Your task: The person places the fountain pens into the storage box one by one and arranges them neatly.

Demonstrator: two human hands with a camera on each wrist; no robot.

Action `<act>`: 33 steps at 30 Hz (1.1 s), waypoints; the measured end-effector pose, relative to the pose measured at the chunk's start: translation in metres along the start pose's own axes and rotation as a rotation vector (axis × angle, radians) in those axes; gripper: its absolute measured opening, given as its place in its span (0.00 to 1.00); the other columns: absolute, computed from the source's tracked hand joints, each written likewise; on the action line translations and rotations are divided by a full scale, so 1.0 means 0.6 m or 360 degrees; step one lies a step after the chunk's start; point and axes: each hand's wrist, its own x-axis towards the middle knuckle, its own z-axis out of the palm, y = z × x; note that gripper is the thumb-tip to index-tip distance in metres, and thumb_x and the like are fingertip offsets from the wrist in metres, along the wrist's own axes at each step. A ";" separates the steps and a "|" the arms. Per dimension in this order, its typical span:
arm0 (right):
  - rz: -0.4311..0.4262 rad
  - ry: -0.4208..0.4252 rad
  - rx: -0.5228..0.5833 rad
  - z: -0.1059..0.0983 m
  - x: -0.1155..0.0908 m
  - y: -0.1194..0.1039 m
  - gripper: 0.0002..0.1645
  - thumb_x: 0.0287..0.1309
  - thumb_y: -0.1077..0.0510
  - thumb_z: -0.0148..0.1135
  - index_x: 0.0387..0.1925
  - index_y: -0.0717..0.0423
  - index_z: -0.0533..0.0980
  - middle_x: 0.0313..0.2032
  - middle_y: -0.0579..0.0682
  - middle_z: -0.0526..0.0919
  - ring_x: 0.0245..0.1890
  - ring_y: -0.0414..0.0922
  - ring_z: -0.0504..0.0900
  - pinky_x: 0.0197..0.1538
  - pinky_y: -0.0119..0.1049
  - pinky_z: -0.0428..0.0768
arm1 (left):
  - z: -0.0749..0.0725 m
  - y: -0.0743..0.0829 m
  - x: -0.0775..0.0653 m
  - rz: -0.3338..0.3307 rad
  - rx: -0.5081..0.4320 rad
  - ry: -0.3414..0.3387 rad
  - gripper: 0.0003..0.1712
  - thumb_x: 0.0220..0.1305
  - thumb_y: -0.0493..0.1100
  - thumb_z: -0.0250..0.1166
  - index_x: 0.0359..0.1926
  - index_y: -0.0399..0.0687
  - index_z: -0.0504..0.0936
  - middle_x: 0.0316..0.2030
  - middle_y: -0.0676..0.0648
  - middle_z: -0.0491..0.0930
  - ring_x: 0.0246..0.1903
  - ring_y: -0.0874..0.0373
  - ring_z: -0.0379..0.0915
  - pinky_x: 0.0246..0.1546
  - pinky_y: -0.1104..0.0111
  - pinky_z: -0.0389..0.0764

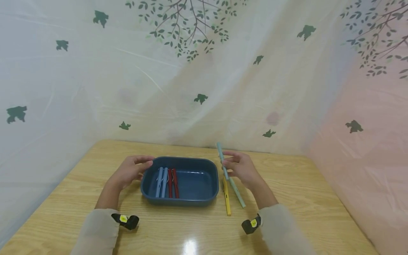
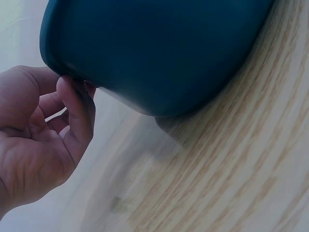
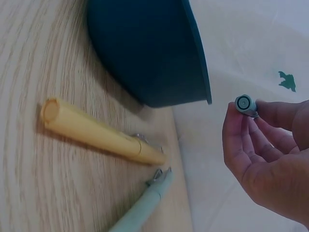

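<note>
My left hand (image 1: 132, 170) grips the left end of a dark blue box (image 1: 197, 202) by its rim; in the left wrist view its thumb and fingers meet the box's edge. Inside the box, at its left side, two light blue pens (image 1: 161, 182) and two red pens (image 1: 173, 183) lie side by side. Past the box's right end, my right hand (image 1: 243, 169) pinches a pale blue-green pen (image 1: 220, 152) between thumb and fingers, above the table. Beneath that hand, a yellow pen (image 1: 227, 198) and a pale green pen (image 1: 237, 193) lie on the table.
The wooden table (image 1: 191, 226) reaches back to a pale curtain (image 1: 159, 88) printed with leaves and birds. A pinkish stretch of curtain (image 1: 366, 166) hangs along the right side.
</note>
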 end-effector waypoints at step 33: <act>0.0013 -0.0233 0.0004 0.118 0.015 -0.029 0.25 0.69 0.70 0.60 0.66 0.60 0.74 0.51 0.70 0.82 0.47 0.60 0.85 0.41 0.46 0.87 | 0.001 -0.001 0.003 0.0032 -0.0039 -0.0033 0.28 0.76 0.47 0.61 0.68 0.33 0.73 0.58 0.33 0.79 0.45 0.54 0.80 0.40 0.61 0.84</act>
